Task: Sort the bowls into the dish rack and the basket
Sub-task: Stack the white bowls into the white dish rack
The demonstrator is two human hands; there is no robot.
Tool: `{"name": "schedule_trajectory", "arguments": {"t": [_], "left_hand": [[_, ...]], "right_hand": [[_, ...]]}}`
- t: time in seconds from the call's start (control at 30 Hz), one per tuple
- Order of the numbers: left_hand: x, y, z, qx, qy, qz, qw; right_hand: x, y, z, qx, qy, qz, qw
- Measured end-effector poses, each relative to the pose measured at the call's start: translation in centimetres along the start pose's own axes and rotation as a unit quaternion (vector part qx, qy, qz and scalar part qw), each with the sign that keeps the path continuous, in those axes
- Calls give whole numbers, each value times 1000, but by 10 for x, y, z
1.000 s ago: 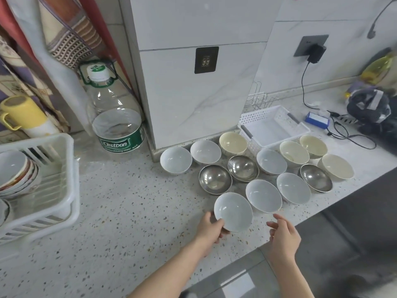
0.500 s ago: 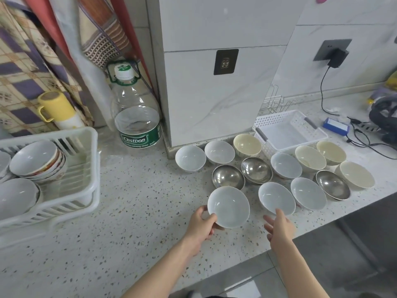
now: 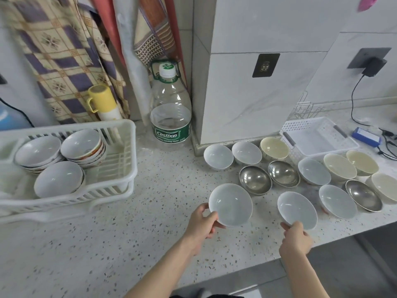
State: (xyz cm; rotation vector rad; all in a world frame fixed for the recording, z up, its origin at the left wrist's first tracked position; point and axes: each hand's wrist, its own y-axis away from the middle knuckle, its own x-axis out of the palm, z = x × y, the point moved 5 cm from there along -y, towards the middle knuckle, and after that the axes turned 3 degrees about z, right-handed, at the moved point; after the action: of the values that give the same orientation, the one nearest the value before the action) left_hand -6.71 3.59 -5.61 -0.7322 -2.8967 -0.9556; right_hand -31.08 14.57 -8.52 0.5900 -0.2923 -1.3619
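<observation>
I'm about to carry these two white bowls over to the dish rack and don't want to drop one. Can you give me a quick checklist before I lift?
1. Left hand grips the near rim of the left white bowl: ok.
2. Right hand has a firm hold on the right white bowl: cannot tell; the fingers only meet its near rim.
3. Free room in the dish rack: ok; its right side is bare beside the stacked bowls.
4. Counter path to the rack: ok; only the water bottle stands nearby, farther back.
5. Neighbouring steel bowl clear of the lifted bowl: cannot tell; their rims look close.
</observation>
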Motion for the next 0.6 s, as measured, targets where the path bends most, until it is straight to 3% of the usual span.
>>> {"name": "schedule_trajectory", "arguments": {"t": [0.3,0.6], "left_hand": [[-86,40,-27,32,13,-17,999],[-188,74,-63,113,78,-53,989]], "right_hand": [[50,81,-15,-55,-28,29,998],[130,191,2,-209,30,173,962]]}}
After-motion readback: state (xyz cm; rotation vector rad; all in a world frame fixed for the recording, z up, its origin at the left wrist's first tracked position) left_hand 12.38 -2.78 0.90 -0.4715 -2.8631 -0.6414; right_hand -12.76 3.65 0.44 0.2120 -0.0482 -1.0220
